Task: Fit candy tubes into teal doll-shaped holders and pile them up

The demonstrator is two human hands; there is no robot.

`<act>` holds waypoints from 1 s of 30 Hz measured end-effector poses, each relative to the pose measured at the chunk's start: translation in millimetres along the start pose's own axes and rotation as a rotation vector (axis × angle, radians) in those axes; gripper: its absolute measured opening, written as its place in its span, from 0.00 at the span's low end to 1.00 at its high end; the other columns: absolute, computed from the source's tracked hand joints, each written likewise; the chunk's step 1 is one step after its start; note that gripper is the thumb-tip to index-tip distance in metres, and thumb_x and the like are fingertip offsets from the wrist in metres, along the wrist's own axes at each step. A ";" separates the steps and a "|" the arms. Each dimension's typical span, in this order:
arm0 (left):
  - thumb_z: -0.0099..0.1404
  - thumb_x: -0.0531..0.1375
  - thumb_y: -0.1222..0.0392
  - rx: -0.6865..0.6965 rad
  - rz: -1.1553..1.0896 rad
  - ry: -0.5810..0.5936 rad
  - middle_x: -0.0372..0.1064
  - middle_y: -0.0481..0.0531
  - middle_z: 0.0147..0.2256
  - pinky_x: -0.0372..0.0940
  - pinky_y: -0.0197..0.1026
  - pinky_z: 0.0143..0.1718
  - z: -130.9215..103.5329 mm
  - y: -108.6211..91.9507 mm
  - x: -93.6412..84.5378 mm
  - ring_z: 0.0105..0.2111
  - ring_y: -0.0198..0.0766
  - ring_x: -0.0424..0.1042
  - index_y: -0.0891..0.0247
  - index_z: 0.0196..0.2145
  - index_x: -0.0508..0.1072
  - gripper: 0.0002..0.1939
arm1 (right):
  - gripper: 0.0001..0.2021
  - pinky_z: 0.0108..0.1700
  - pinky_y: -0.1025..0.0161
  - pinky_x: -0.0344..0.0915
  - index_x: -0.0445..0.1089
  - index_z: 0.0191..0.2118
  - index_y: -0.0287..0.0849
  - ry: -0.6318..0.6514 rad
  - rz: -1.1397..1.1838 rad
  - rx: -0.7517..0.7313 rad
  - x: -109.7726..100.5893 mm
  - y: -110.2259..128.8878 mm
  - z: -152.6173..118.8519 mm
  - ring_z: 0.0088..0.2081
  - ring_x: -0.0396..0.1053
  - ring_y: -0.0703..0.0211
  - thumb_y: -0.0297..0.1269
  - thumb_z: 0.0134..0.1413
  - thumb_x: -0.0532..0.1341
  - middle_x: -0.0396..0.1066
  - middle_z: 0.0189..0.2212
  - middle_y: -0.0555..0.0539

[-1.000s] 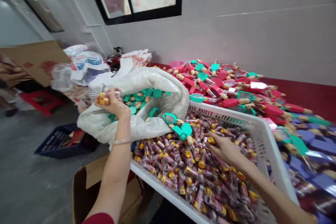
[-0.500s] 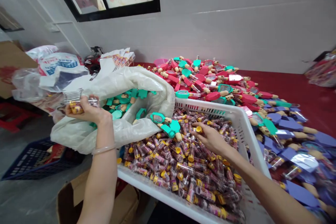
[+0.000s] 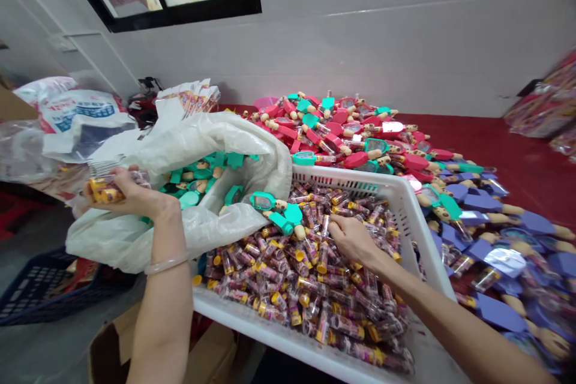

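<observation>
**Over the white basket: one hand full of tubes, the other digging for more**

Over the heap of small clear tubes (image 3: 310,282) with yellow caps, the right hand (image 3: 353,240) lies palm down, its fingers curled into the pile; whether they have closed on a tube cannot be told, since the fingertips are buried. The tubes fill a white slotted basket (image 3: 407,204) that sits at the near edge of a red table (image 3: 517,150).

Off to the left, the left hand (image 3: 128,192) is closed around a bundle of the same tubes (image 3: 105,191), their yellow caps poking out past the thumb. It hovers beside a white sack (image 3: 211,138) whose open mouth shows green toy parts (image 3: 204,171); one green toy (image 3: 279,210) rests on the tubes at the sack's lip.

The tubes look light, stiff and smooth, so likely slippery when gripped in a bunch. A grip across the middle of the barrels seems safer than one at the caps.

Behind the basket lies a mound of pink and green toys (image 3: 351,138), with purple ones (image 3: 495,252) to the right.
</observation>
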State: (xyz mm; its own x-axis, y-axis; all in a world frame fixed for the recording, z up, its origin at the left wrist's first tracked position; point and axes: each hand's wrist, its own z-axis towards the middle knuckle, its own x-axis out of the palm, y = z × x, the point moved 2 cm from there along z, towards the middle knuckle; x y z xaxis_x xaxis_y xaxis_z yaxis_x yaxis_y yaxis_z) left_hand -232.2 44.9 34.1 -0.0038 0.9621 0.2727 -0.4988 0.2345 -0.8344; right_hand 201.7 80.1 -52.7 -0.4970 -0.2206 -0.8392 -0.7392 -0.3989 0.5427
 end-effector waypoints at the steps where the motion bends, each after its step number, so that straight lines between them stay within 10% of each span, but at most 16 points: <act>1: 0.64 0.41 0.74 -0.010 -0.042 -0.107 0.52 0.56 0.53 0.66 0.41 0.50 -0.7 -1.9 -0.5 0.46 0.30 0.65 0.60 0.50 0.45 0.19 | 0.14 0.29 0.64 0.47 0.58 0.23 0.44 0.000 -0.021 -0.019 3.2 2.2 -2.0 0.24 0.59 0.62 0.36 0.58 0.47 0.65 0.20 0.51; 11: 0.59 0.44 0.70 0.011 -0.157 -0.214 0.62 0.51 0.45 0.68 0.42 0.48 -4.0 -5.8 1.8 0.40 0.33 0.69 0.57 0.59 0.48 0.29 | 0.14 0.28 0.64 0.47 0.65 0.22 0.44 -0.022 -0.145 -0.118 12.6 13.3 -13.9 0.23 0.61 0.63 0.37 0.57 0.51 0.69 0.20 0.51; 30: 0.58 0.57 0.48 0.106 -0.189 0.082 0.70 0.46 0.37 0.67 0.54 0.48 -50.6 -11.1 14.5 0.43 0.47 0.72 0.52 0.40 0.58 0.15 | 0.09 0.36 0.62 0.55 0.61 0.41 0.40 0.062 -0.215 -0.113 21.9 11.2 -4.2 0.37 0.66 0.55 0.40 0.58 0.53 0.71 0.37 0.43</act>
State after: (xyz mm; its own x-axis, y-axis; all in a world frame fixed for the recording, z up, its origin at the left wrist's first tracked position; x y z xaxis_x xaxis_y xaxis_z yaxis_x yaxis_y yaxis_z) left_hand -182.9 63.3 23.1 0.1667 0.9115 0.3760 -0.5724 0.3999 -0.7158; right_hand 184.5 67.0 -65.1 -0.3023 -0.1731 -0.9374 -0.7679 -0.5384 0.3471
